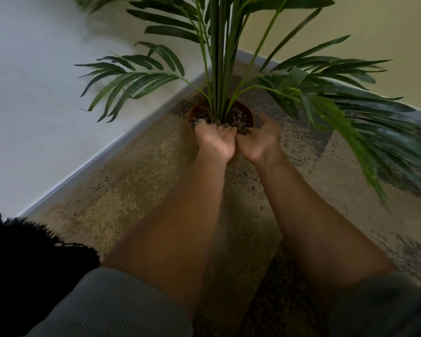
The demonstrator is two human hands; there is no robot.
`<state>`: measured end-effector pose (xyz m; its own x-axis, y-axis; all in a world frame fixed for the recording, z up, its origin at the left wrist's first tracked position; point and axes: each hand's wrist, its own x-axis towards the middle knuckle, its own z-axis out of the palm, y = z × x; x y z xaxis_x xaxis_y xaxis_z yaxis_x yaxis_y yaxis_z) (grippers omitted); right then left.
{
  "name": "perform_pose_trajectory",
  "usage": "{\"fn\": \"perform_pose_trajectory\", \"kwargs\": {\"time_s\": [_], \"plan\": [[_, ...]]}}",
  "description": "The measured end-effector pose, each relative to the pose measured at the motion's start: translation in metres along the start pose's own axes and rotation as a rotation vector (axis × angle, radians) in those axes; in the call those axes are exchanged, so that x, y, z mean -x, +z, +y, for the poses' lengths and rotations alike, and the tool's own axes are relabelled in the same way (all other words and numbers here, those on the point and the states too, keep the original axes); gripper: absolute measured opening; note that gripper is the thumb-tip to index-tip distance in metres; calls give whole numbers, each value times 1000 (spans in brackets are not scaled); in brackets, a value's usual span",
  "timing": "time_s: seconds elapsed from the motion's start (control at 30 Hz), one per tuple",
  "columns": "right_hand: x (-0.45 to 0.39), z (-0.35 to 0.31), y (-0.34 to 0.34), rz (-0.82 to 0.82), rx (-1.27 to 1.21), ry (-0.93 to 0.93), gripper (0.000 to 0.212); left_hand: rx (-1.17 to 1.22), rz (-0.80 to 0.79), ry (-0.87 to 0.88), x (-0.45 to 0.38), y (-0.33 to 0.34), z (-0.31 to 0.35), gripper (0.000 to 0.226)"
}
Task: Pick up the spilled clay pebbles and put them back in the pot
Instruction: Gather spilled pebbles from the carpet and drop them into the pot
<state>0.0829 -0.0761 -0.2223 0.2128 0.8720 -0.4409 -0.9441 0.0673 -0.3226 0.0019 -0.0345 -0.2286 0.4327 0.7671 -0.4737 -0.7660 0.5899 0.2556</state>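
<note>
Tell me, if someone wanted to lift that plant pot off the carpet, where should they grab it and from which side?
Probably by the pot's round wall just under the rim, one hand on each side, coming in low from the near side where the left hand and right hand already are. The palm stems and fronds block any reach from above, and the pot stands close to the wall corner behind.

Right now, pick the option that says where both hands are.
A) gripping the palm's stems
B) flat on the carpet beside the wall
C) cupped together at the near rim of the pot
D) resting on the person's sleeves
C: the left hand and right hand are cupped side by side, palms up, at the near rim of the terracotta pot, with clay pebbles at the fingertips.
</note>
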Motion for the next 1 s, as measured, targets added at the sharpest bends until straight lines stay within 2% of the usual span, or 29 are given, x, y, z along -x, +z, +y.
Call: {"fn": "perform_pose_trajectory", "kwargs": {"time_s": [0.3,0.47,0.67,0.8,0.9,1.0], "plan": [[5,-6,-11,62,92,-54,62,-12,13,5,1,-8,-5,61],[4,-15,-29,184,122,-160,49,-112,-33,16,1,-15,-16,56],[5,-20,-58,397,359,-169,19,-486,-22,-69,1,-31,-42,40],[5,-15,-80,512,527,-160,12,-811,40,-140,-8,-45,-59,33],[3,-11,-98,611,679,-147,11,-1036,101,-118,-18,-57,-68,34],[-2,-12,-121,701,1018,-152,17,-1219,168,-67,-31,-73,-75,32]]}}
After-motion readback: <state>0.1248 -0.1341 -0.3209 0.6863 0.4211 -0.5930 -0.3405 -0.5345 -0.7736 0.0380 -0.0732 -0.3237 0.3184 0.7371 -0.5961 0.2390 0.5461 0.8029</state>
